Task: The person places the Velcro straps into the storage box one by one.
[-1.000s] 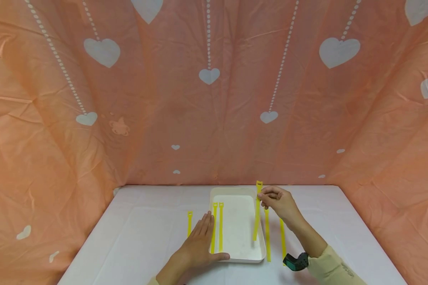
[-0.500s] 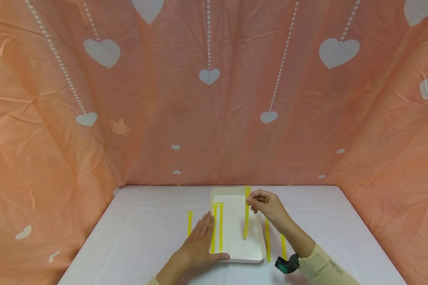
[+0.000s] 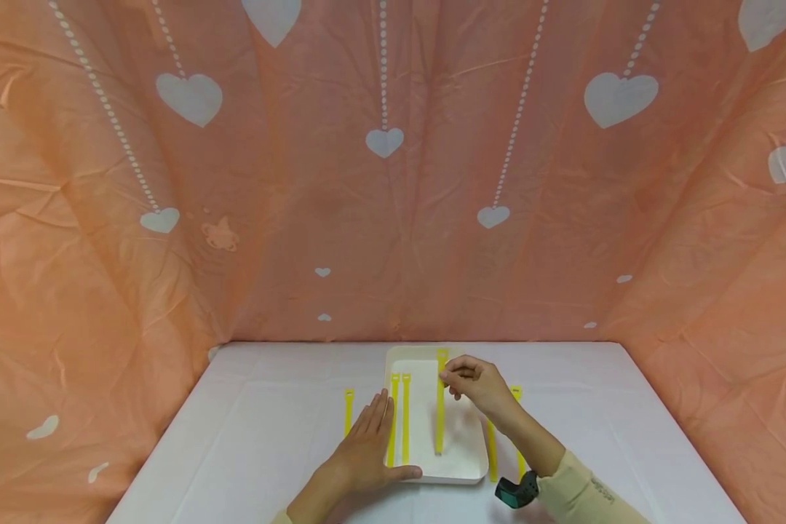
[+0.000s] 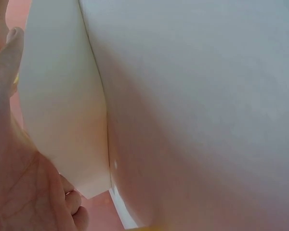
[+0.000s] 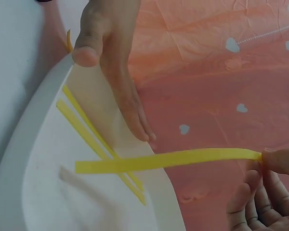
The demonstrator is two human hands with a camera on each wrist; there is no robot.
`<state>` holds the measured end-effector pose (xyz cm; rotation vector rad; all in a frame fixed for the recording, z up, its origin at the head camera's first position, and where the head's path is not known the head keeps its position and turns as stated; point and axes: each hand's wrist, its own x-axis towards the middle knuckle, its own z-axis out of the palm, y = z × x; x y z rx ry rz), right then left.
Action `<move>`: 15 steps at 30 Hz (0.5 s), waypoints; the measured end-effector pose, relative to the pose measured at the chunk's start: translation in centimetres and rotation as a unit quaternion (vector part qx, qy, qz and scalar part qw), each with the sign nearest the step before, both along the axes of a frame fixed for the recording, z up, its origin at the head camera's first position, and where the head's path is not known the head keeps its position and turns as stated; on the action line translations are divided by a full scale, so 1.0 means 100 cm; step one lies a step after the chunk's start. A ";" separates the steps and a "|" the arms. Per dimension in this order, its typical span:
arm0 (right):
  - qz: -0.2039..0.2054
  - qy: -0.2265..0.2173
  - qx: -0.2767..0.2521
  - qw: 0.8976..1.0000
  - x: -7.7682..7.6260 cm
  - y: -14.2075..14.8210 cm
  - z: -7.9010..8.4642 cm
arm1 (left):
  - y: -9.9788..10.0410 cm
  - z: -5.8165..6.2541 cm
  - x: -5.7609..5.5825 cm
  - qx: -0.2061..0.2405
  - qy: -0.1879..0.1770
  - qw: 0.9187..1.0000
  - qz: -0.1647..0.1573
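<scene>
My right hand (image 3: 483, 389) pinches a flat yellow cable tie (image 3: 440, 415) near its slotted head. The strap hangs over the white tray (image 3: 461, 444), its tail low above the floor and a shadow beside it. In the right wrist view this cable tie (image 5: 168, 159) crosses in front of two others (image 5: 86, 127), which lie side by side along the tray's left part. My left hand (image 3: 363, 444) rests at the tray's left side with straight fingers, its thumb along the near rim. The left wrist view shows the palm (image 4: 24, 192) against the tray's outer wall (image 4: 62, 106).
One yellow strap (image 3: 348, 411) lies on the white table (image 3: 268, 407) left of the tray, partly behind the left hand. Two more, a near one (image 3: 493, 455) and a farther one (image 3: 516, 393), lie to the right, partly under the right forearm. A pink heart-printed cloth (image 3: 393, 218) stands behind.
My right hand has carried the cable tie leftward from the tray's right edge to over its middle, and slightly lower. My left hand has stayed in place.
</scene>
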<state>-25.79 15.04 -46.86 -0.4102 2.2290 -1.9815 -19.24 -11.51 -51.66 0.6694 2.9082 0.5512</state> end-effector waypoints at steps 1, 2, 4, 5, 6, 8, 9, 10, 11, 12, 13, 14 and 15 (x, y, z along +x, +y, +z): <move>0.001 0.000 0.002 1.000 0.000 -0.001 -0.001 | 0.000 -0.001 0.000 0.001 0.002 1.000 -0.001; 0.001 0.000 0.002 1.000 -0.001 -0.002 -0.002 | 0.000 -0.001 -0.001 0.002 0.004 1.000 -0.003; 0.001 -0.004 0.001 1.000 -0.001 -0.004 -0.004 | -0.001 -0.004 -0.001 0.007 0.011 1.000 -0.006; 0.001 -0.006 0.000 1.000 -0.002 -0.005 -0.006 | -0.001 -0.004 -0.001 0.007 0.014 1.000 -0.007; -0.001 -0.008 0.000 1.000 -0.002 -0.007 -0.007 | -0.001 -0.004 -0.002 0.007 0.015 1.000 -0.008; -0.004 -0.014 0.002 1.000 -0.003 -0.009 -0.009 | 0.000 -0.003 -0.001 0.004 0.010 1.000 -0.006; -0.005 -0.019 0.004 1.000 -0.003 -0.010 -0.010 | 0.000 -0.003 -0.001 0.003 0.009 1.000 -0.005; -0.007 -0.023 0.005 1.000 -0.004 -0.011 -0.011 | 0.000 -0.002 -0.001 0.001 0.005 1.000 -0.004; -0.007 -0.028 0.004 1.000 -0.005 -0.013 -0.012 | 0.000 -0.002 -0.001 -0.003 0.003 1.000 -0.003; -0.006 -0.033 0.005 0.999 -0.005 -0.014 -0.013 | 0.000 -0.001 -0.001 -0.004 0.002 1.000 -0.002; -0.005 -0.037 0.006 0.999 -0.006 -0.015 -0.014 | 0.000 -0.001 0.000 -0.005 0.001 1.000 -0.001; -0.003 -0.040 0.006 0.999 -0.007 -0.016 -0.015 | 0.000 -0.001 -0.001 -0.005 0.002 1.000 -0.001; 0.000 -0.042 0.005 0.999 -0.008 -0.017 -0.016 | 0.000 -0.001 -0.001 -0.006 0.003 1.000 -0.001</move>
